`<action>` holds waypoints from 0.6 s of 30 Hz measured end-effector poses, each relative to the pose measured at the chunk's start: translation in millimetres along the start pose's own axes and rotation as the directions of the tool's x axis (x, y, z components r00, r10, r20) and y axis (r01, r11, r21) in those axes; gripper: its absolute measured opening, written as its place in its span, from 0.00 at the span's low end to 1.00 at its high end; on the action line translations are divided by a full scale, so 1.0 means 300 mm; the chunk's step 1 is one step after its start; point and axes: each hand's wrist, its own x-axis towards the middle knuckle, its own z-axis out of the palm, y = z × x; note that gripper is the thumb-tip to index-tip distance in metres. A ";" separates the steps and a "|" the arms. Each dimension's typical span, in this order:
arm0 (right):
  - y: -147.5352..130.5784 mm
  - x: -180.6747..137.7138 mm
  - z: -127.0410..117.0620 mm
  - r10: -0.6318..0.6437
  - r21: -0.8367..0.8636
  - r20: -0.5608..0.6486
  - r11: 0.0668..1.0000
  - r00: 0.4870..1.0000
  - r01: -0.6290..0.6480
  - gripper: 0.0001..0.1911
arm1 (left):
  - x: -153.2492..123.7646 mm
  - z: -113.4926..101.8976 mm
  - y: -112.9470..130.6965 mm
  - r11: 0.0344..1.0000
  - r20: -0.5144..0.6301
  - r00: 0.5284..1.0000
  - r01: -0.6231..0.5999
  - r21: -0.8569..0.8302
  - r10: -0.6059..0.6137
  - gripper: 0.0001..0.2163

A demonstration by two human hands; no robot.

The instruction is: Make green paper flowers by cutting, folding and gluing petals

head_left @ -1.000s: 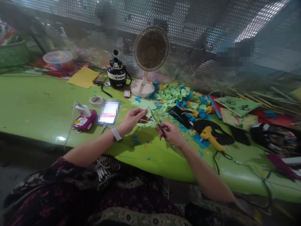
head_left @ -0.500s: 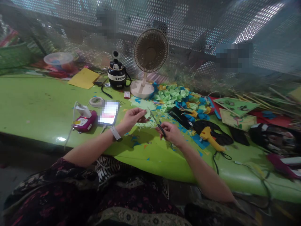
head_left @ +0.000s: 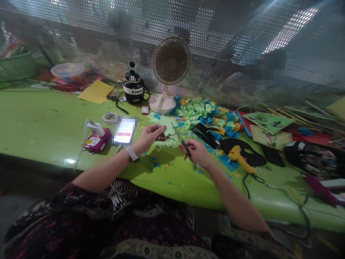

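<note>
My left hand (head_left: 151,137), with a watch at the wrist, pinches a piece of light green paper (head_left: 170,129) between thumb and fingers. Just to the right, my right hand (head_left: 198,153) is closed around black-handled scissors (head_left: 185,147). Their blades point up and left, beside the paper's right edge; whether they touch it I cannot tell. Beneath both hands lie pale green paper scraps (head_left: 172,144) and small blue bits on the green table (head_left: 172,194). Farther back is a heap of folded green paper pieces (head_left: 201,107), mixed with blue and yellow ones.
A desk fan (head_left: 162,104) and a black bottle (head_left: 133,90) stand at the back. On the left are a lit phone (head_left: 124,131), a tape roll (head_left: 110,117) and a purple power block (head_left: 99,141). A stapler (head_left: 206,135) and yellow glue gun (head_left: 242,160) lie right.
The view has shifted slightly. My left hand and the paper have moved a little left, and the scissor blades now stand slightly farther from the fingers. Both hands keep their hold.
</note>
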 end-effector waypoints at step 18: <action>0.151 0.142 -0.167 -0.138 -0.618 -0.418 0.767 0.898 -0.170 0.11 | -0.006 0.008 0.003 0.957 0.115 0.976 0.206 -0.205 -0.186 0.02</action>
